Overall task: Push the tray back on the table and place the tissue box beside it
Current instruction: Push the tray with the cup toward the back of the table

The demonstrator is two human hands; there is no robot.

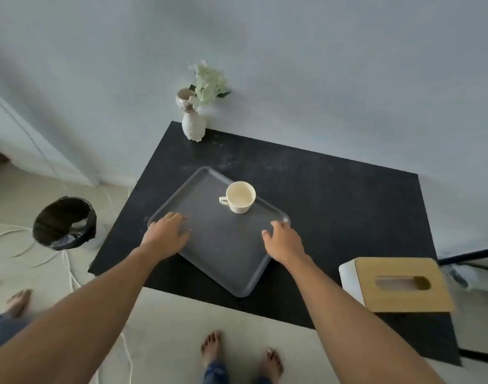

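A dark grey tray [223, 245] lies at an angle on the black table [334, 195], its near corner close to the table's front edge. A cream cup [240, 196] stands on the tray's far part. My left hand [165, 235] rests on the tray's left edge, fingers spread. At the tray's right edge my right hand [283, 241] holds the rim near the corner. The tissue box [398, 284], white with a wooden slotted lid, sits at the table's near right corner, apart from the tray.
A white vase with pale flowers [194, 126] stands at the table's far left corner against the wall. A black-lined bin [64, 223] and loose cords lie on the floor at left. Bare feet [240, 356] stand in front of the table.
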